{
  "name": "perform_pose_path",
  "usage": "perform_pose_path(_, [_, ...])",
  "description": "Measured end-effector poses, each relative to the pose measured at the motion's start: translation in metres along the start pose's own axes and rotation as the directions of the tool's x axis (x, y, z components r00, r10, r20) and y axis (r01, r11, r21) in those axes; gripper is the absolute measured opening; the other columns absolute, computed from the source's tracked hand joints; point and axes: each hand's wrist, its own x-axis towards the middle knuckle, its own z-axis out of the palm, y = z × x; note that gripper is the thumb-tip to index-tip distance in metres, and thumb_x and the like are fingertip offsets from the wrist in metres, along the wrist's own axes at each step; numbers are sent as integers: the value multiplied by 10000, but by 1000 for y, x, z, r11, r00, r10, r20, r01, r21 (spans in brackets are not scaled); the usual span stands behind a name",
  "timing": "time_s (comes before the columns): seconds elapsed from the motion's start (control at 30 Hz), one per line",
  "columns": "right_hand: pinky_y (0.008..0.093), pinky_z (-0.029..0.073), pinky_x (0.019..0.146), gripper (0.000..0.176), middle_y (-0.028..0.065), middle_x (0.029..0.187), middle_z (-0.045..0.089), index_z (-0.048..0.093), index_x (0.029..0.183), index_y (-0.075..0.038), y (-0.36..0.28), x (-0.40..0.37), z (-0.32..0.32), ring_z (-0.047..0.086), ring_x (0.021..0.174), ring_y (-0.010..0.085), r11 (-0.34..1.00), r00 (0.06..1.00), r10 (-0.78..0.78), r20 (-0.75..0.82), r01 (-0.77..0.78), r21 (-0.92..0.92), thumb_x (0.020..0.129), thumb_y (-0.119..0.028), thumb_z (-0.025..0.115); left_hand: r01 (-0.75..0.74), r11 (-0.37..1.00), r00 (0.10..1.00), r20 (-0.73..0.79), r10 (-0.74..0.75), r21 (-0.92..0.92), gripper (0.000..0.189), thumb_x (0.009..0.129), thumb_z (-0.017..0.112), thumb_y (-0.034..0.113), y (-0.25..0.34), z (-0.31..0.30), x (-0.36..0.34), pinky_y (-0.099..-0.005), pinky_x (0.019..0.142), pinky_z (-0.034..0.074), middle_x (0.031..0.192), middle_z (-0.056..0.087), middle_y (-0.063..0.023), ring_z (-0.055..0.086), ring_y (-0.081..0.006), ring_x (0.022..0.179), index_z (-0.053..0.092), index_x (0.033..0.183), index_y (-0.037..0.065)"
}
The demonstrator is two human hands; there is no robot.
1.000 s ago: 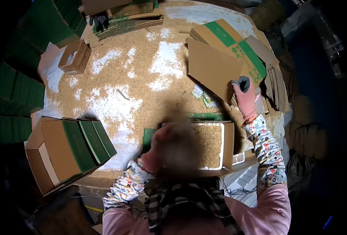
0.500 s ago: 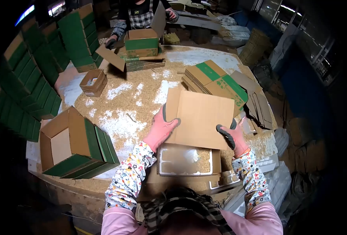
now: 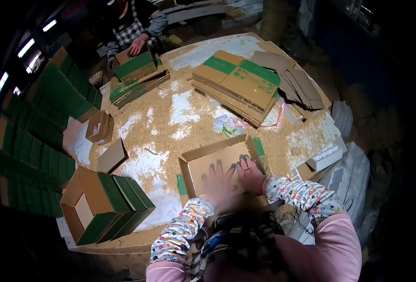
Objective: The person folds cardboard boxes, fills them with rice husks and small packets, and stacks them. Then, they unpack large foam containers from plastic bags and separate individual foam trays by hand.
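In front of me an open cardboard box [image 3: 185,175] with a flat cardboard panel inside sits on the table. My left hand [image 3: 218,182], in a pink glove with dark fingertips, lies on the panel, fingers spread and somewhat blurred. Beside it, my right hand [image 3: 250,175] rests flat on the panel's right part, fingers apart. Neither hand grips anything. Green-printed flaps stick out at the box's sides. Small printed cards [image 3: 227,125] lie just beyond its far edge.
Flattened boxes [image 3: 238,84] are piled at the far right. Green open boxes [image 3: 107,204] stand at the left, near a small carton [image 3: 100,128] and a loose panel [image 3: 113,156]. Across the table, a co-worker's gloved hand [image 3: 137,45] touches another box [image 3: 135,66].
The panel that I held up is no longer raised; both hands have let go and lie flat inside the box. The view has shifted. A loose panel now lies behind the green boxes.
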Motion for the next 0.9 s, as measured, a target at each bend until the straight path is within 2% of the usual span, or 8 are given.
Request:
perform_pose_path(0.07, [501,305,1036,480,321,1247,482,501,1190,118,-9,35,-12,405,1206,481,998,853,-33,522,-3,67,845,-211,446,16,999,1000,22,-17,31,637,816,592,439,5,5,10,-737,904,285,1465,228,-251,240,-516,1305,363,1394,298])
perform_pose_path(0.27, [391,431,935,382,224,1120,587,563,1151,-3,88,33,-88,556,1052,342,594,971,225,-84,-68,802,791,-108,491,-93,745,938,-310,-157,-660,611,856,610,216,-66,-52,-21,-441,980,407,1332,423,-220,480,-364,1168,352,1390,73])
perform_pose_path(0.4, [377,413,935,606,163,1151,587,485,1267,-22,141,13,-10,538,1074,269,237,940,5,340,-331,913,751,-242,715,91,194,814,-39,-580,-977,692,868,644,225,-117,3,-38,-345,961,413,1306,451,-198,497,-253,1137,268,1384,-41])
perform_pose_path(0.47, [371,392,960,778,161,1204,566,410,1335,-14,110,27,23,509,1125,237,253,913,-49,405,-381,890,721,-330,770,196,645,805,-254,-536,-738,785,805,717,284,-88,57,-14,-363,984,388,1289,467,-206,494,-269,1147,286,1371,-46])
perform_pose_path(0.53, [365,371,985,826,140,1247,550,318,1402,-19,88,36,66,476,1167,198,459,902,56,428,-404,791,768,-342,739,145,426,799,-149,-583,-893,661,814,710,272,-76,28,-10,-338,913,443,1150,575,-178,560,-243,1054,391,1296,-49])
perform_pose_path(0.63, [356,389,972,633,98,1219,558,397,1350,-27,63,19,-2,496,1145,211,-463,858,-5,513,-457,760,830,-257,676,67,116,812,-14,-583,-991,518,839,687,233,-113,64,-25,-302,824,489,1040,636,-157,609,-200,946,473,1232,-28])
perform_pose_path(0.77, [349,493,842,456,100,1160,580,478,1278,-38,24,16,-30,564,1053,218,-713,853,66,518,-323,622,889,-259,569,67,97,768,-11,-640,-993,631,807,612,59,-152,87,-89,-354,962,418,1212,506,-217,551,-315,1035,353,1381,36])
perform_pose_path(0.9, [338,486,874,420,99,1162,584,518,1227,-18,-19,58,-70,593,1007,217,-813,895,84,438,-192,549,925,-311,507,-216,665,5,-682,-731,-715,489,941,465,258,-107,-39,-230,-329,871,440,1169,547,-141,553,-224,964,398,1342,-14])
